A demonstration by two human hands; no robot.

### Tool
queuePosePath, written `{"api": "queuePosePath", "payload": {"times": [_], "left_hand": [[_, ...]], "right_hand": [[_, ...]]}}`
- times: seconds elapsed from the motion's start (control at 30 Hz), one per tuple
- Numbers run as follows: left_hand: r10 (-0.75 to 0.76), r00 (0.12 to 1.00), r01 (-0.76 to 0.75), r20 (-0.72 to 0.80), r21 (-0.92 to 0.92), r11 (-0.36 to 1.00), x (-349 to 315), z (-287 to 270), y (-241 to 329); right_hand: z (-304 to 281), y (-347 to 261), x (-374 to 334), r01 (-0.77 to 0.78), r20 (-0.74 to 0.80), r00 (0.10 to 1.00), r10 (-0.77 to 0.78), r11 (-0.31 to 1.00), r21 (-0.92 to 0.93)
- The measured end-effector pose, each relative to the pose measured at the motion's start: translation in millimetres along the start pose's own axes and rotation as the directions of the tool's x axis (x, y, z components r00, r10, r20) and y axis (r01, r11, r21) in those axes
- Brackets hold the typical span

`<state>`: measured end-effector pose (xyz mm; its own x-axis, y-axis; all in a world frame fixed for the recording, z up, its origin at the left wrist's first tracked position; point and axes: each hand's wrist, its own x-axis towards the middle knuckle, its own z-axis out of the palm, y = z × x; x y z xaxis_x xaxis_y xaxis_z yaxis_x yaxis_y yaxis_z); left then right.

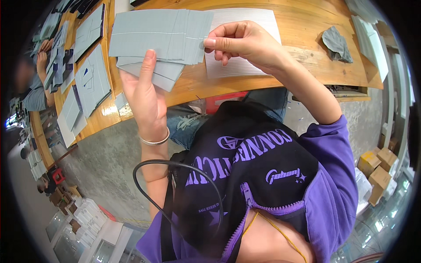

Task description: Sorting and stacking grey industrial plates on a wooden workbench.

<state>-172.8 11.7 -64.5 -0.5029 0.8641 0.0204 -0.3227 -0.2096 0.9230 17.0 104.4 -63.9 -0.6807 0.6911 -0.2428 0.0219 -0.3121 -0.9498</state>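
A fanned stack of grey rectangular sheets (149,37), each crossed by a thin pale line, is held above the wooden table. My left hand (147,94) grips it from below, thumb on top and fingers hidden beneath. A few lower sheets stick out at an angle under the thumb. At the stack's right end my right hand (247,44) pinches the sheet edges between thumb and forefinger. Whether it holds one sheet or several cannot be made out. Beneath the right hand lies a white ribbed sheet (258,24).
A crumpled grey cloth (337,45) lies on the wooden table (311,26) at the right. Grey panels (93,79) with dark edges lie at the left. Farther left is another person's arm (41,65). Cardboard boxes (379,179) stand on the floor at the right.
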Motion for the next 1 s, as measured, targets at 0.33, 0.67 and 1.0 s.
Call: {"api": "queuePosePath", "payload": {"times": [0.33,0.67,1.0], "left_hand": [[0.003,1.000,-0.003,0.014,-0.020,1.000,2,3,-3],[-0.262,0.963,0.256,-0.057,-0.088,0.963,9,-7,5],[-0.311,0.950,0.312,0.039,-0.046,0.949,11,15,5]], "right_hand": [[-4,3,-4,0.056,-0.013,0.998,-0.056,0.996,0.068],[-104,-25,-157,-0.013,-0.061,0.990,-0.124,0.354,-0.935],[-110,11,-209,-0.447,-0.546,0.750,-0.373,0.322,-0.834]]}}
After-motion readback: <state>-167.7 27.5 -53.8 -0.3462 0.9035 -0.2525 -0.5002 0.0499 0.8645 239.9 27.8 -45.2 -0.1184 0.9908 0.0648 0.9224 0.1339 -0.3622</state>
